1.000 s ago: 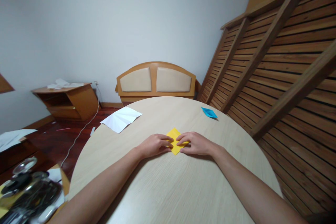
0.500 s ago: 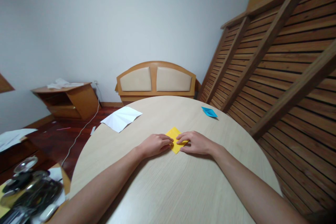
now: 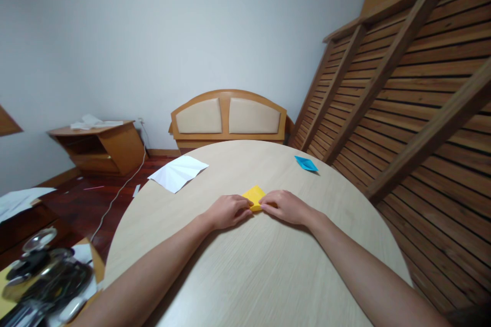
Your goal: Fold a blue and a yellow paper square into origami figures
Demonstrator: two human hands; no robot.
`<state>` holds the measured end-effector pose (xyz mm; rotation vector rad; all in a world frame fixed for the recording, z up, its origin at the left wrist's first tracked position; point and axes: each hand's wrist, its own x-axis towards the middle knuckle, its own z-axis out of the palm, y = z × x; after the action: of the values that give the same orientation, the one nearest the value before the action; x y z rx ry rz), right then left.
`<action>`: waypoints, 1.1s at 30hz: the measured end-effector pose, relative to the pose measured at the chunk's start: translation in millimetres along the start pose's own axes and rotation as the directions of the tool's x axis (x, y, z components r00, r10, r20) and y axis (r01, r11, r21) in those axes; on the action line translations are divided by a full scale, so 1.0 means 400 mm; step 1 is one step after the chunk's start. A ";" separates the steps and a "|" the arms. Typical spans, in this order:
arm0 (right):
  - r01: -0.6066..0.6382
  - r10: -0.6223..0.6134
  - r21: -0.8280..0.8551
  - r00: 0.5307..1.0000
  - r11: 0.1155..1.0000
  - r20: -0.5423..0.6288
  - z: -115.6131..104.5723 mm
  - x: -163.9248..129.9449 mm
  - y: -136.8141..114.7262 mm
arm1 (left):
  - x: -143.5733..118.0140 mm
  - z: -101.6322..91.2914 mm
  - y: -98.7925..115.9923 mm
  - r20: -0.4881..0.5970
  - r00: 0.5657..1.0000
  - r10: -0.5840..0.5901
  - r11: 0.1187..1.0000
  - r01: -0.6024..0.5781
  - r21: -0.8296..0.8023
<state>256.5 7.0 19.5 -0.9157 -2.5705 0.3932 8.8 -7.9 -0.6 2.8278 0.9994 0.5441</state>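
Pale, round and wood-grained, the worktop (image 3: 245, 276) spreads beneath my forearms. Low on my left, beside its edge, sits some dark and clear clutter (image 3: 57, 273), too blurred to name. Ahead of me, near the middle of the worktop, lies a small piece of yellow paper (image 3: 254, 194), its near edge folded straight across. My left hand (image 3: 230, 212) grips it at the near left, fingers curled, and my right hand (image 3: 286, 207) pinches it at the near right. Beyond, toward the far rim, a creased white sheet (image 3: 178, 174) lies to the left and a folded blue paper (image 3: 306, 163) to the right. Past the rim stands a padded headboard (image 3: 226, 93) against the pale wall (image 3: 230, 25), with a slatted wooden panel (image 3: 383, 92) leaning on the right.
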 end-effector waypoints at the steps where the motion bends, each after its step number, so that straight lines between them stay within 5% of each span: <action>1: -0.003 0.003 -0.011 1.000 1.000 -0.003 0.003 0.001 0.003 | 0.001 0.001 0.000 -0.002 1.000 -0.021 1.000 0.021 0.006; 12: -0.022 0.024 0.026 0.997 0.999 -0.074 0.036 0.008 0.032 | 0.006 0.003 0.012 -0.057 0.975 -0.213 0.977 0.212 -0.032; 17: -0.018 0.019 0.019 0.997 1.000 -0.081 0.039 0.008 0.032 | -0.001 0.002 0.009 -0.068 0.996 -0.063 0.998 0.061 -0.035; 24: -0.040 0.034 -0.047 0.993 0.998 -0.116 0.058 0.016 0.019 | 0.004 0.004 0.008 -0.026 1.000 -0.003 0.999 0.004 0.051; 33: -0.281 0.273 -0.095 0.958 0.955 -0.093 0.077 0.003 0.053 | 0.005 0.004 0.007 -0.021 1.000 0.016 0.999 -0.016 0.033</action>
<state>253.5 19.7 -15.7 -1.3116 -2.4150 0.2895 12.3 -8.8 -0.9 2.8671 0.9993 0.5656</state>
